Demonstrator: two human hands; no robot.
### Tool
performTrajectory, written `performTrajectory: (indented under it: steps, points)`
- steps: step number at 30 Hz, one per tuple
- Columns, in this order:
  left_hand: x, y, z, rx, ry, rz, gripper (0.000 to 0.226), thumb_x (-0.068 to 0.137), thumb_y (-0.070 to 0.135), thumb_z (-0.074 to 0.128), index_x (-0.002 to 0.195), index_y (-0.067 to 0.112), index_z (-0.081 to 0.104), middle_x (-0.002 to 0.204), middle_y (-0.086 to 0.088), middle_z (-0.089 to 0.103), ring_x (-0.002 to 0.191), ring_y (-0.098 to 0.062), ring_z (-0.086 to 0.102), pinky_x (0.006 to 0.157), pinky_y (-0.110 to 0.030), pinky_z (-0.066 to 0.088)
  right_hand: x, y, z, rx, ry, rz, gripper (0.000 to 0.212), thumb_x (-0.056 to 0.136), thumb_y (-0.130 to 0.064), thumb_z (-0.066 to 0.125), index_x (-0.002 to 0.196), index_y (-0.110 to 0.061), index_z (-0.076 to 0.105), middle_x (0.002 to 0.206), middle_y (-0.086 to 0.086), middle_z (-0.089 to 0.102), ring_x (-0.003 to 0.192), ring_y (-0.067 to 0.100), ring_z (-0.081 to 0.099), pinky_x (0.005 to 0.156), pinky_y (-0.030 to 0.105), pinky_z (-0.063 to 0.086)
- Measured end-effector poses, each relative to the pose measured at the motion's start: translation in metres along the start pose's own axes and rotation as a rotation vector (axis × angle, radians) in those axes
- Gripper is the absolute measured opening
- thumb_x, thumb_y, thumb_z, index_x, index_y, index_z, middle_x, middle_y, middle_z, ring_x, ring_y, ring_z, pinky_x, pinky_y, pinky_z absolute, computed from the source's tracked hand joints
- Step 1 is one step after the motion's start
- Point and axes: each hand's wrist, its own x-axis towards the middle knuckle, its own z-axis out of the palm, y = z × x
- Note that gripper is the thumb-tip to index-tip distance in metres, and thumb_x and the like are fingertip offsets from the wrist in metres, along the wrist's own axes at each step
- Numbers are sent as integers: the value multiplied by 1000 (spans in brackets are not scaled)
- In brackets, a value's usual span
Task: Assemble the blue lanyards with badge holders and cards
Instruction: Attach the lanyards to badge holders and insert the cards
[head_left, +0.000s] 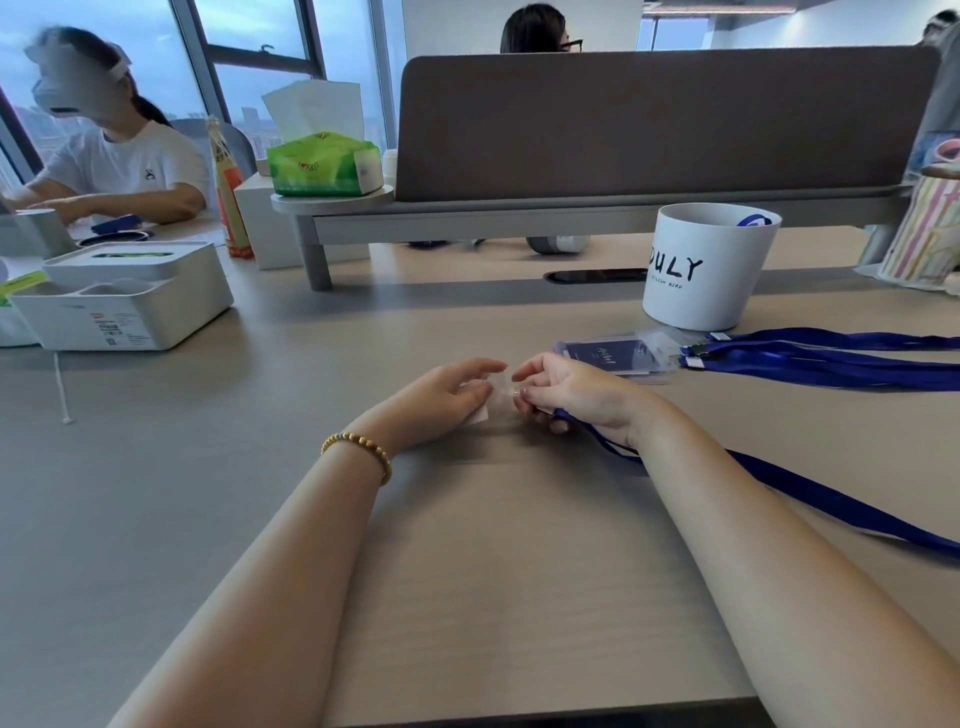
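Beige desk (467, 571) holds everything. Finished badges (618, 353) with blue straps (831, 358) lie by white cup (706, 265), far right. Loose lanyard (831, 501) trails right across desk, under right forearm. Left hand (441, 397) pinches clear holder (496, 402) at its edge; right hand (569, 392) grips lanyard's clip end, fingertips on holder's other side. Holder sits between hands, just above desk. Holder: light, thin, floppy, likely slippery — grip near slot edge. Lanyard limp; handle by clip.
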Motion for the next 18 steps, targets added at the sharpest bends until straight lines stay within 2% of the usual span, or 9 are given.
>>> performTrajectory:
  steps: [6, 9, 12, 15, 18]
  points:
    - [-1, 5, -5, -85, 94, 47, 28, 92, 17, 54, 117, 18, 64, 107, 8, 59, 100, -2, 51, 76, 9, 31, 1, 0, 2, -9, 65, 6, 10, 95, -12, 52, 91, -16, 44, 72, 1, 66, 58, 11, 47, 39, 14, 32]
    - [1, 3, -5, -32, 106, 17, 30, 89, 24, 58, 119, 23, 62, 91, 7, 59, 82, -5, 51, 68, 0, 37, 0, -3, 3, -61, 122, 34, 11, 92, -14, 57, 86, -15, 48, 66, -3, 67, 54, 10, 48, 37, 14, 34]
    - [3, 1, -5, -21, 94, -50, 38, 87, 30, 59, 125, 22, 56, 73, 4, 49, 62, -6, 43, 58, -8, 37, -2, -4, 6, -71, 124, 16, 11, 91, -12, 59, 81, -14, 54, 59, -7, 67, 49, 5, 50, 39, 13, 36]
    - [4, 3, -7, -29, 54, -129, 39, 87, 32, 59, 123, 19, 52, 71, 5, 47, 59, -8, 44, 56, -16, 39, -3, -5, 5, -21, 138, 14, 11, 91, -13, 59, 80, -11, 59, 65, -2, 68, 43, 0, 50, 40, 13, 36]
    - [4, 5, -9, 9, 33, -161, 31, 87, 34, 58, 112, 15, 56, 71, 6, 48, 61, -8, 45, 56, -18, 39, -4, -8, 5, 53, 133, 50, 13, 93, -14, 56, 83, -8, 62, 72, 2, 68, 53, 3, 53, 42, 13, 38]
